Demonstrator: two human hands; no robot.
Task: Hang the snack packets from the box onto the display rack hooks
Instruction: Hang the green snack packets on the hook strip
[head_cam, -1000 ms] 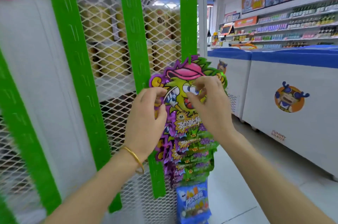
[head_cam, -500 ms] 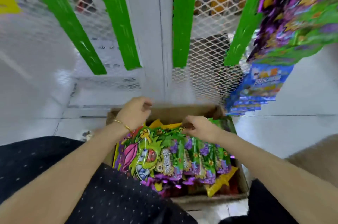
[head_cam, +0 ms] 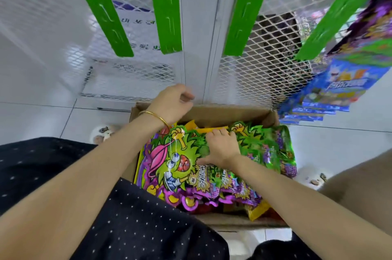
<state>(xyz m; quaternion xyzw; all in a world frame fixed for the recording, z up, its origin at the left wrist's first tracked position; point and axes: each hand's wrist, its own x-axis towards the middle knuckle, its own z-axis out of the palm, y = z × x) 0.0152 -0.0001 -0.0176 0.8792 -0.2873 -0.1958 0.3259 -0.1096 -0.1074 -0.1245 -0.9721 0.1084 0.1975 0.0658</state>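
A cardboard box [head_cam: 254,112] stands on the floor at the foot of the rack, filled with green and purple snack packets [head_cam: 174,160] lying flat and overlapping. My right hand [head_cam: 222,147] is in the box, with its fingers curled over the top edge of a green packet and its thumb on the packet's face. Above the box's far left corner hovers my left hand [head_cam: 171,102], loosely curled and holding nothing. Green hanging strips [head_cam: 167,15] run down the white mesh rack. The rightmost strip carries several hung packets [head_cam: 371,32].
Blue snack packets [head_cam: 331,90] hang low at the right, just beyond the box's far right corner. The white mesh panel [head_cam: 244,77] rises right behind the box. White floor tiles [head_cam: 331,149] surround it. My dark dotted clothing [head_cam: 127,217] covers the lower left.
My view dropped from the hung packets at the rack down to the box. Both hands came down; the right one has sunk onto the packets and taken hold of one.
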